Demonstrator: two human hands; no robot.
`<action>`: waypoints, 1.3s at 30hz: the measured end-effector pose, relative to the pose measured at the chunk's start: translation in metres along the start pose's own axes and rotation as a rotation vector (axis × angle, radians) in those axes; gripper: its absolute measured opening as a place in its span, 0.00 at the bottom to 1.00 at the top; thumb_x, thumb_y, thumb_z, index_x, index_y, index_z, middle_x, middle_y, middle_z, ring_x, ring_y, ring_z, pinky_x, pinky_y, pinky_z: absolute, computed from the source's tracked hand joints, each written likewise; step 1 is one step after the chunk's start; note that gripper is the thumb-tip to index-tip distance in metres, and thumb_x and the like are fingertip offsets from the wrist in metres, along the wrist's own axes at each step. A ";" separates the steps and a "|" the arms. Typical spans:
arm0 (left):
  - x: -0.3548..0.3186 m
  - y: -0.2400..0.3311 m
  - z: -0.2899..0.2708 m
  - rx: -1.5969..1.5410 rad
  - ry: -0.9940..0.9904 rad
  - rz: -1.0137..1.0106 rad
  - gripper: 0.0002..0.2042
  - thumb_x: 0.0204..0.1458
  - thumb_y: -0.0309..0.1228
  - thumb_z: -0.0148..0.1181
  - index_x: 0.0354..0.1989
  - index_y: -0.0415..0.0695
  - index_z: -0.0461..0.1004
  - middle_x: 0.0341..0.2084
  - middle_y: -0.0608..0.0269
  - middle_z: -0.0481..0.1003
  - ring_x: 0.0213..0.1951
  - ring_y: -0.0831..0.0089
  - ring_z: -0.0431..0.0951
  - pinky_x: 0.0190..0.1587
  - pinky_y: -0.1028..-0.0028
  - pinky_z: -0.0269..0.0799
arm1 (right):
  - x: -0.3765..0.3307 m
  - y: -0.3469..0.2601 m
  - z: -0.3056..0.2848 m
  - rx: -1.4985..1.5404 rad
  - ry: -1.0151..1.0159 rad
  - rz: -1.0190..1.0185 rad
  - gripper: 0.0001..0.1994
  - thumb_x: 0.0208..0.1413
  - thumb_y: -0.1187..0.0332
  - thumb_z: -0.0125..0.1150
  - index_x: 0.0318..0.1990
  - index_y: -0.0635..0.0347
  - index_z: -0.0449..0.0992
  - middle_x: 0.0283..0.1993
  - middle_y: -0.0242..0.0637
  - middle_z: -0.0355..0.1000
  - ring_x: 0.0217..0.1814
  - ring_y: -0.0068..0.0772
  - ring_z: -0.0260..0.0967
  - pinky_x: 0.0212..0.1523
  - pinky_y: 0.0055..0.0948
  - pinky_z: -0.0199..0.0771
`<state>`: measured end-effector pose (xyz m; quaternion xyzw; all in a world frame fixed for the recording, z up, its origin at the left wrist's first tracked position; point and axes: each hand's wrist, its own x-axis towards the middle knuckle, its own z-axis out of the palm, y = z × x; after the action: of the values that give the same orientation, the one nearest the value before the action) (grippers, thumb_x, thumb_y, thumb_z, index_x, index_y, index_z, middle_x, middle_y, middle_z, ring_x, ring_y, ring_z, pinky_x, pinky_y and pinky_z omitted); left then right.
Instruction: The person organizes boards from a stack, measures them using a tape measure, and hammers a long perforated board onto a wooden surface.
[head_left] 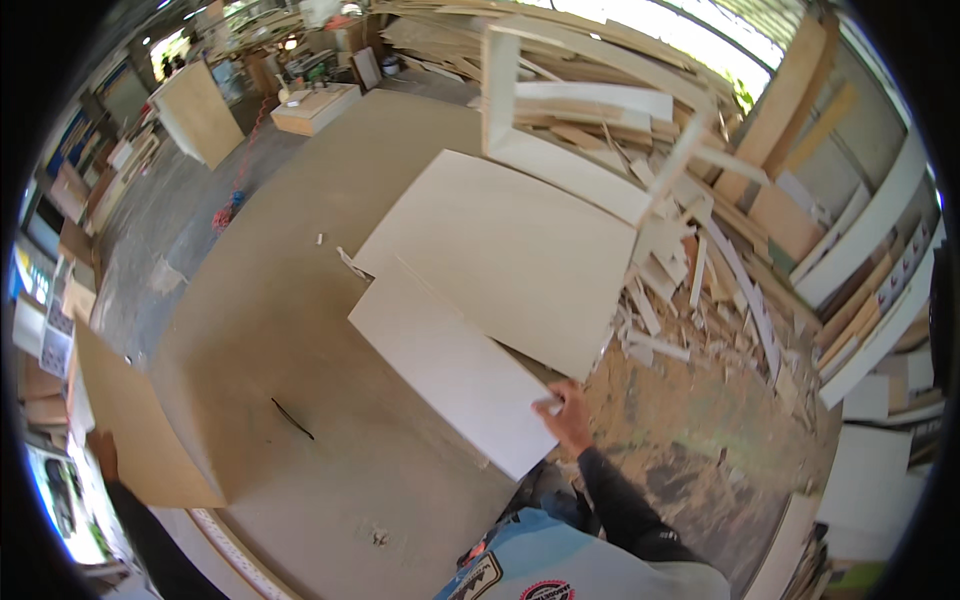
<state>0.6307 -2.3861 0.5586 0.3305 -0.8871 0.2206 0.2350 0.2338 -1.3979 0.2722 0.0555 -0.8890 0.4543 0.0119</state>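
My right hand (568, 415) grips the near right corner of a narrow white board (440, 360), its fingers closed over the edge. The board's far edge overlaps a larger cream-white panel (500, 245) lying flat on a wide grey-brown work surface (290, 340). At the far left, my left hand (103, 453) is closed on the outer edge of a tan wood panel (135, 425), which stands tilted by the surface's left side. Its fingertips are partly hidden.
A pale open wooden frame (570, 165) stands behind the cream panel. Wood offcuts (670, 270) and stacked planks (430, 45) lie at the right and back. A dark thin strip (292, 420) rests on the work surface. Long boards (880, 250) lean at the far right.
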 end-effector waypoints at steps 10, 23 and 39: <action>-0.099 0.228 -0.347 -0.316 0.130 -0.567 0.22 0.59 0.43 0.56 0.52 0.36 0.74 0.41 0.51 0.79 0.38 0.63 0.78 0.44 0.68 0.73 | 0.170 0.046 -0.061 -0.038 0.246 -0.078 0.15 0.39 0.68 0.72 0.37 0.59 0.79 0.42 0.39 0.70 0.42 0.38 0.72 0.40 0.34 0.72; -0.224 0.645 -0.452 -0.680 0.643 -0.783 0.18 0.59 0.34 0.55 0.51 0.33 0.74 0.46 0.50 0.75 0.42 0.61 0.78 0.44 0.68 0.76 | 0.372 0.228 -0.096 0.669 0.247 0.498 0.37 0.45 0.57 0.72 0.60 0.71 0.65 0.58 0.47 0.67 0.60 0.45 0.64 0.60 0.38 0.62; -0.291 0.951 -0.501 -0.934 0.726 -1.192 0.17 0.57 0.30 0.55 0.51 0.32 0.72 0.42 0.56 0.76 0.39 0.67 0.77 0.42 0.71 0.73 | 0.424 0.253 -0.138 0.666 -0.118 0.451 0.22 0.50 0.63 0.68 0.48 0.70 0.76 0.49 0.44 0.73 0.51 0.39 0.68 0.55 0.37 0.63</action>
<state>0.3057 -1.3204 0.5673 0.5209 -0.4335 -0.2379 0.6958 -0.2191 -1.1766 0.1797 -0.1142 -0.6823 0.7046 -0.1579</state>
